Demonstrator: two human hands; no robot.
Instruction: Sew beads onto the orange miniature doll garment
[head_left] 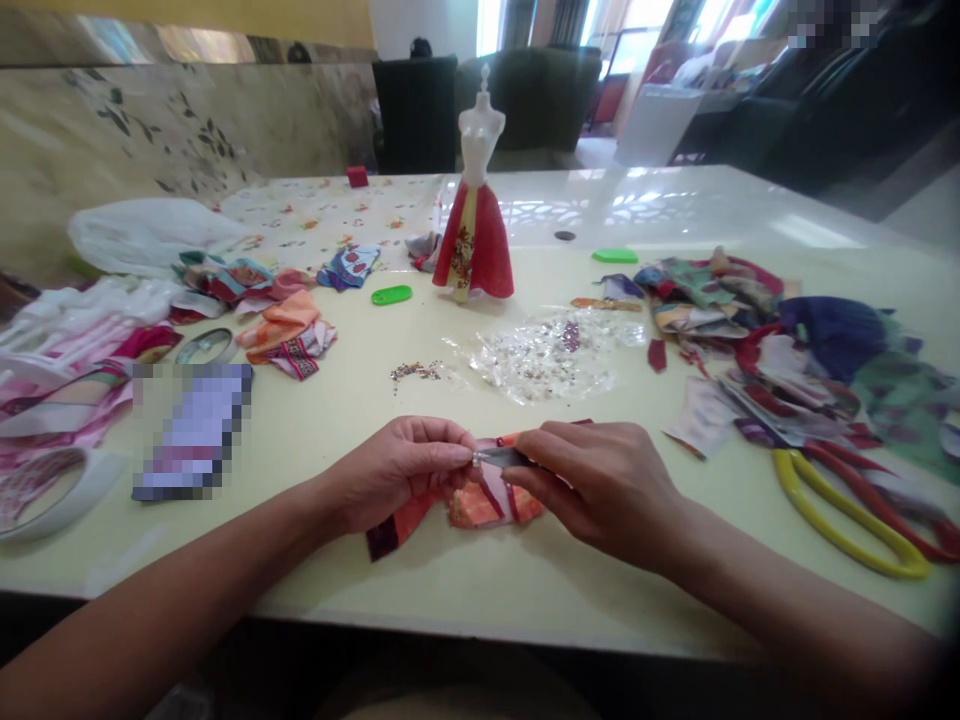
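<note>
My left hand (420, 470) is closed in a pinch at the table's front middle, on a tiny pale piece too small to name. Wrapped round a grey pointed metal tool (501, 457), like small pliers, is my right hand (607, 485). The tool's tip meets the left fingertips; its handle is mostly hidden in the palm. Under both hands lies orange and dark red patterned fabric (480, 507). Beyond them are a small heap of tiny beads (416, 373) and a clear plastic sheet (525, 360) with many tiny shiny pieces on it.
A white mini dress form (480, 140) in a red and gold skirt (491, 240) stands mid-table. Fabric scraps (705, 300) and yellow-and-red-handled scissors (847, 515) lie right. Leftward are a blurred-out phone-like slab (196, 430), tape rolls (52, 490), more scraps (285, 320) and a green oval piece (391, 295).
</note>
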